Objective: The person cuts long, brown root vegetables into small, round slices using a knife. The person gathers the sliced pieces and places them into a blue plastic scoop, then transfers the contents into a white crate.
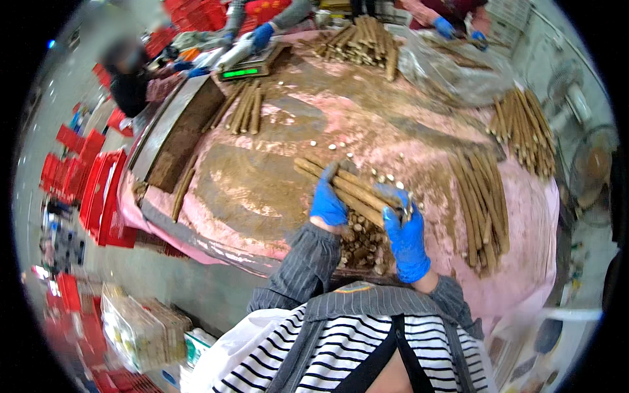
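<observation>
A bundle of long brown, earth-covered roots lies on the pink, dirt-smeared table cover right in front of me. My left hand, in a blue glove, is closed over the near side of the bundle. My right hand, also gloved in blue, grips a small grey blade-like tool at the right-hand ends of the roots. Below both hands sits a heap of short cut root pieces. Small pale slices are scattered just beyond the bundle.
More root bundles lie at the right, far right, back and centre-left. A scale with a green display stands at the back, where other people's blue-gloved hands work. Red crates are stacked on the left; fans stand on the right.
</observation>
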`<state>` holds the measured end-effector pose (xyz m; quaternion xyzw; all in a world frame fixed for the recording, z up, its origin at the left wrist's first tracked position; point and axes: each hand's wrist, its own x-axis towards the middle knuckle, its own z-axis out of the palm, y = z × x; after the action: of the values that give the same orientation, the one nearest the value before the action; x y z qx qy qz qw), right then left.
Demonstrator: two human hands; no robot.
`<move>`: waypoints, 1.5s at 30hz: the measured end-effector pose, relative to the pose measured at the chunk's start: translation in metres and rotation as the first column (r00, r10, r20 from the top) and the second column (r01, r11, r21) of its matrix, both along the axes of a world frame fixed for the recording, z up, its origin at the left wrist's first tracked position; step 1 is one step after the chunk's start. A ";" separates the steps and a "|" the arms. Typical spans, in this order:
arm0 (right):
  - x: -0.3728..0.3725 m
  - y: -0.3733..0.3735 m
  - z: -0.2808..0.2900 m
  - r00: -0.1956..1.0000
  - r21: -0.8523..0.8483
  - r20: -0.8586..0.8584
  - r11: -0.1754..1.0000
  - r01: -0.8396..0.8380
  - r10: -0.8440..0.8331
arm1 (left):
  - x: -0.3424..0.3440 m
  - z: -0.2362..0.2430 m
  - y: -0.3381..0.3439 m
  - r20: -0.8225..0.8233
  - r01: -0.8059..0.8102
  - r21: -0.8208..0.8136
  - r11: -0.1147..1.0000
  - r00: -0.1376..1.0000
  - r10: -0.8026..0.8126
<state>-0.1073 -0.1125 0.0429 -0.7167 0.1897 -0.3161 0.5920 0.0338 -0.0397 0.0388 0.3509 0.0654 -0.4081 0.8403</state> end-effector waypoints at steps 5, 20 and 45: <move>0.003 0.003 -0.013 0.997 0.093 -0.041 0.993 -0.067 0.071 | -0.025 -0.037 0.000 -0.190 -0.029 -0.286 0.958 0.981 -0.028; -0.046 0.012 -0.035 0.939 -0.008 -0.276 0.977 -0.214 0.203 | 0.011 0.005 0.017 -0.446 -0.280 -0.329 0.902 0.888 0.113; -0.001 0.030 -0.033 0.898 -0.078 -0.430 0.988 -0.136 0.090 | 0.007 -0.041 0.029 -0.198 -0.141 -0.411 0.901 0.978 0.063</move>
<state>-0.1088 -0.0829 0.0096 -0.8086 0.2552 -0.1271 0.5146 0.0409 -0.0111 -0.0024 0.1184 0.0696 -0.3980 0.9071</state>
